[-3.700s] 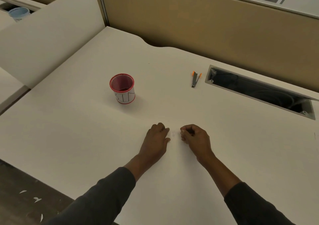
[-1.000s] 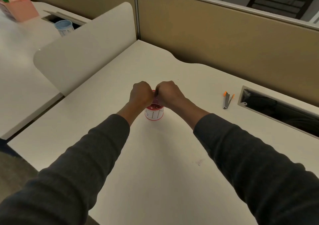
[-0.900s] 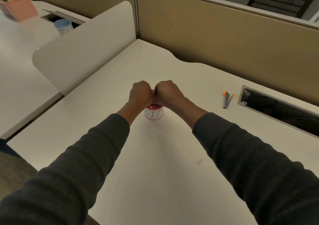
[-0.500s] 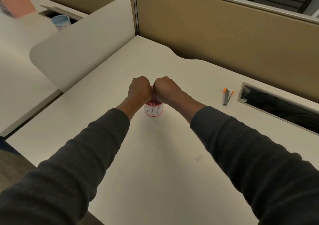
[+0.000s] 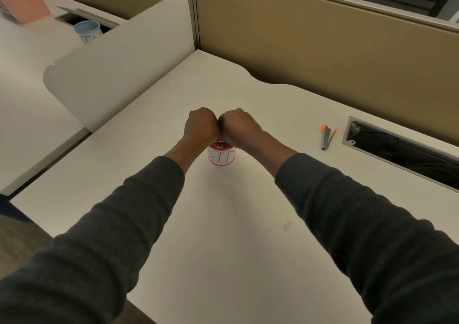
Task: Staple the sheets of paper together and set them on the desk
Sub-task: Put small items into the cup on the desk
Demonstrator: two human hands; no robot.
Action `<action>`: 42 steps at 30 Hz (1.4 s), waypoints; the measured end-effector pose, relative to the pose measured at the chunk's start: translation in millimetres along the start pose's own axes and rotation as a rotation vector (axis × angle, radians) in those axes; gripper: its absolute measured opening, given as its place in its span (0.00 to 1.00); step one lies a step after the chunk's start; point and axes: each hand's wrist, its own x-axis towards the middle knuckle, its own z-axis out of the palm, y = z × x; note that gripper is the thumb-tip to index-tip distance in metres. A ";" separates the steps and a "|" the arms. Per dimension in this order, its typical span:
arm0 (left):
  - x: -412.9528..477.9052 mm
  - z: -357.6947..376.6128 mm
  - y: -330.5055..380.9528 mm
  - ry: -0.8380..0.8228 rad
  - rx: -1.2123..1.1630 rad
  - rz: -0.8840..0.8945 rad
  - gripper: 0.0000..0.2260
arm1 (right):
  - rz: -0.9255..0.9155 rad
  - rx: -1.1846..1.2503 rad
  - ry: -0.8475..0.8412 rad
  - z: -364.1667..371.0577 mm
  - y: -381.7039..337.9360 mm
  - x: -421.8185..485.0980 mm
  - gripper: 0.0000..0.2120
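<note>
My left hand and my right hand hang side by side with knuckles touching, directly above a red mesh cup with a white label. Both are seen from the back with the fingers curled down and away, so whatever is inside them is hidden. A small grey stapler with orange tips lies on the white desk, well to the right of my hands. No sheets of paper are in view.
A cable slot is cut into the desk at the right, behind the stapler. A tan partition wall runs along the back. A white divider panel stands at the left; beyond it are a blue cup and a pink box.
Both hands moved from the near part of the desk up over the red cup. In the last second they have stayed together there, almost still.
</note>
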 end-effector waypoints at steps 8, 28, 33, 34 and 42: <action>-7.5 0.2 -8.6 0.063 -0.095 -0.002 0.09 | -0.021 -0.061 0.045 -2.9 -2.3 -3.6 0.12; -26.0 5.1 -11.2 0.118 -0.179 0.016 0.10 | -0.045 -0.098 0.187 5.6 -2.4 -25.7 0.11; -31.0 6.1 -7.8 0.156 -0.216 0.045 0.07 | 0.198 0.405 0.298 1.2 1.0 -30.1 0.17; -32.8 6.9 -5.9 0.180 -0.222 0.068 0.06 | 0.263 0.572 0.331 -2.9 4.7 -33.7 0.15; -85.3 28.6 19.7 0.247 -0.360 0.363 0.06 | 0.418 1.126 0.276 -13.8 62.4 -128.2 0.09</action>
